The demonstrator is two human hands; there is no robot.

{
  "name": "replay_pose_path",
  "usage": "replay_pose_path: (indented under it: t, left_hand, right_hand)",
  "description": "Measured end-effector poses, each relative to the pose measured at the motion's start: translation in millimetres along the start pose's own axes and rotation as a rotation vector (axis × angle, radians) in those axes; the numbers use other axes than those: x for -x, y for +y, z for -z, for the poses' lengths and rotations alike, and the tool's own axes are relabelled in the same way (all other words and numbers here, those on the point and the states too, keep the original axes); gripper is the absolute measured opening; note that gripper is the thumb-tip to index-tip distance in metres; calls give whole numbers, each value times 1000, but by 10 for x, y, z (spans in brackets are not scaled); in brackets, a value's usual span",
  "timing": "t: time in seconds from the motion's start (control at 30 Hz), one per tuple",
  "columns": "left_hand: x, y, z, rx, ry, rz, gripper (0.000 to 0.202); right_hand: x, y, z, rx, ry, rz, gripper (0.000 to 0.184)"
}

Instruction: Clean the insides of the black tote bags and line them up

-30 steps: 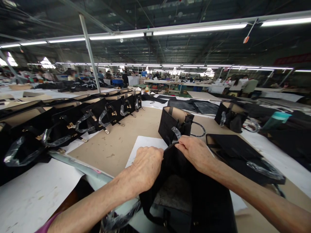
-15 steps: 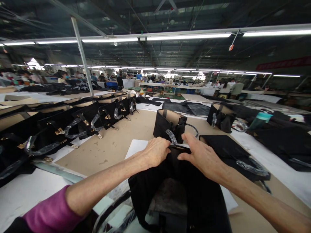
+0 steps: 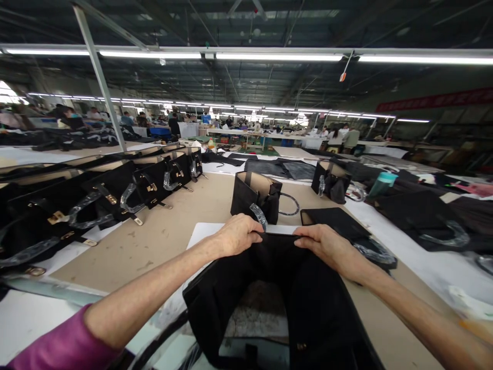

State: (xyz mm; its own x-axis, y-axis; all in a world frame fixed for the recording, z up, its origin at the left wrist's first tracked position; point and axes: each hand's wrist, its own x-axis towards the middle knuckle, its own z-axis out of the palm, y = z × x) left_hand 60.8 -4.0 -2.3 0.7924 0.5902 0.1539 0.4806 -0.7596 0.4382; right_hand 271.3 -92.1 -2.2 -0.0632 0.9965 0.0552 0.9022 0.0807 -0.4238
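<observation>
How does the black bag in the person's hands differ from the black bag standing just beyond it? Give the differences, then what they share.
The held bag is gripped at its rim by the left hand and right hand; the standing bag is untouched. The held bag's inside looks dark; the standing bag's is tan. Both are black and open-topped.

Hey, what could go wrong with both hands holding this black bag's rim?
The left hand and the right hand grip the black bag by its far rim; a hard pull might strain the seams. The upright bag stands just beyond the left hand, so a forward push may tip it.
</observation>
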Motion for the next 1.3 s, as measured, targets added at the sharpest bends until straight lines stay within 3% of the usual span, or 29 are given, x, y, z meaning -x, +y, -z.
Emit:
replay_pose_path:
  t: [0.13, 0.3, 0.4, 0.7, 0.87, 1.07, 1.17, 1.3]
  left_hand:
    - [-30, 25, 4, -15, -12, 0, 16]
    - [-132, 126, -18, -135, -23, 13, 17]
    - [-168, 166, -36, -245, -20, -1, 19]
    - [-176, 168, -67, -317, 1, -27, 23]
    - [-213, 171, -98, -323, 12, -31, 24]
    - [-228, 135, -81, -234, 14, -42, 23]
    - [-161, 72, -3, -126, -27, 27, 20]
    - [118, 2, 129, 11, -54, 248, 21]
  right_hand:
    - [-58, 65, 28, 83, -9, 46, 20]
    - [-112, -111, 61, 509, 30, 117, 15]
    - [-154, -205, 44, 649, 30, 171, 10]
    - [-227, -146, 6, 564, 32, 299, 27]
    - [-250, -196, -37, 643, 49, 281, 22]
    - [-319, -289, -67, 529, -22, 306, 22]
    - [-351, -301, -79, 489, -11, 294, 24]
    - [-386, -311, -114, 545, 13, 285, 30]
